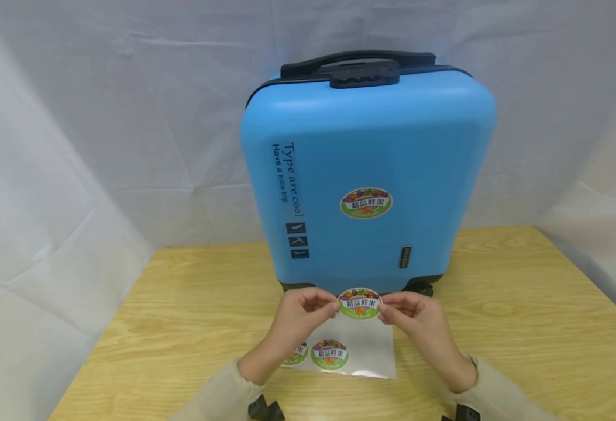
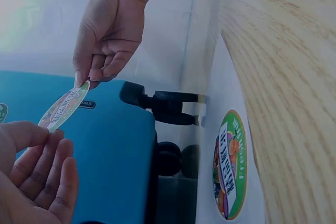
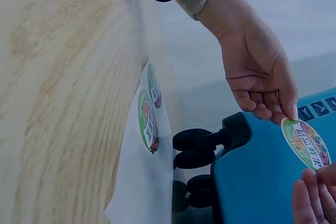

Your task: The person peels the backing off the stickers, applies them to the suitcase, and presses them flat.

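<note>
An oval fruit sticker point(image 1: 360, 304) is stretched between both hands, lifted over a white backing sheet point(image 1: 373, 351). My left hand point(image 1: 302, 316) pinches its left end between thumb and fingers. At the opposite end, my right hand point(image 1: 418, 321) pinches it the same way. The left wrist view shows the sticker point(image 2: 65, 106) tilted, apart from the sheet. Behind the hands stands a blue suitcase point(image 1: 339, 251), upright, with a matching sticker point(image 1: 366, 203) on its front. Another sticker point(image 1: 330, 354) lies on the sheet, with one more partly hidden by the left wrist.
The suitcase stands on a wooden table point(image 1: 523, 304) by its black wheels point(image 3: 194, 140). A black handle point(image 1: 357, 57) tops it. White cloth point(image 1: 102, 146) hangs behind and at the sides. Black devices point(image 1: 265, 409) are strapped near both wrists.
</note>
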The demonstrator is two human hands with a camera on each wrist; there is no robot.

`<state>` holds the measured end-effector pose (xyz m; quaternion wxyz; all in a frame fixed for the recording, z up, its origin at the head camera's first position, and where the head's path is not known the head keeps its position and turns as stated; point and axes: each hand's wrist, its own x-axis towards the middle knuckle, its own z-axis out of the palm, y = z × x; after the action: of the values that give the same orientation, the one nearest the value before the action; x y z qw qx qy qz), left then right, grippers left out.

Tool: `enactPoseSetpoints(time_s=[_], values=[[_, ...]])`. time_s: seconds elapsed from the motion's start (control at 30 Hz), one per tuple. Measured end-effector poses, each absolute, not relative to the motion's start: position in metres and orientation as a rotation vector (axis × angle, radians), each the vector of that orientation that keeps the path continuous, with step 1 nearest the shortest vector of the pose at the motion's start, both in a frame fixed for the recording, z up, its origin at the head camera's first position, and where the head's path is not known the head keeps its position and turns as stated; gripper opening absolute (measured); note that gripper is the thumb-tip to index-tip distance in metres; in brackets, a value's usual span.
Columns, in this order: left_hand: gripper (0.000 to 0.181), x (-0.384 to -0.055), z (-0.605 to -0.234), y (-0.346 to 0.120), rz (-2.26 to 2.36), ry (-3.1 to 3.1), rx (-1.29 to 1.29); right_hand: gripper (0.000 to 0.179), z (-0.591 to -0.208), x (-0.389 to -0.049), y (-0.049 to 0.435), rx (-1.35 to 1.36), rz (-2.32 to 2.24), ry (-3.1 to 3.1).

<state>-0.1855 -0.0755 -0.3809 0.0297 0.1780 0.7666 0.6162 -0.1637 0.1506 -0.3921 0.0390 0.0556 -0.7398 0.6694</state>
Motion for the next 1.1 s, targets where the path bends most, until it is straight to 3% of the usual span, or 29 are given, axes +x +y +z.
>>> enactPoseSetpoints(time_s=[1.1], values=[[0.014,-0.199,-0.364,-0.066,1.983,2.404,0.634,0.011,-0.376,-0.182,0.156,0.408,1.871,-2.089]])
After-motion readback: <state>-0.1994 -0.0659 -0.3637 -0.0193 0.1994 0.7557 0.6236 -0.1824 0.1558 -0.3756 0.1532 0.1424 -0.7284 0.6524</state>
